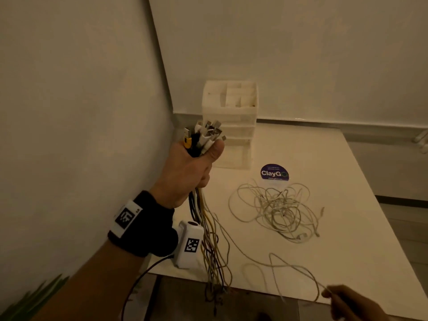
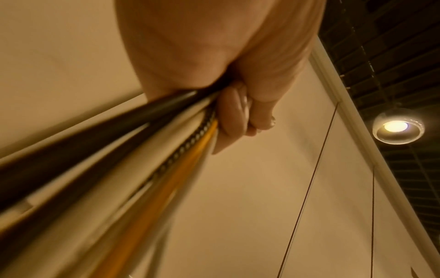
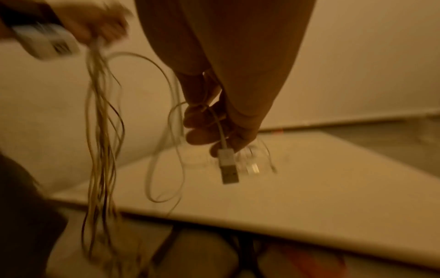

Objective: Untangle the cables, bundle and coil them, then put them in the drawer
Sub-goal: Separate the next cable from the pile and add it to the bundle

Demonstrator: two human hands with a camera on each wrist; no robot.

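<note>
The right hand (image 3: 214, 120) hangs in the middle of the view, its fingers curled around a thin white cable (image 3: 219, 129). The USB plug (image 3: 228, 167) of this cable points down, just below the fingertips. From the hand the cable makes long loops to the left. Up and to the left, the blurred left hand (image 3: 100, 24) grips a bundle of cables (image 3: 102, 131) that hangs straight down. Below both hands is the white table (image 3: 309, 197).
</note>
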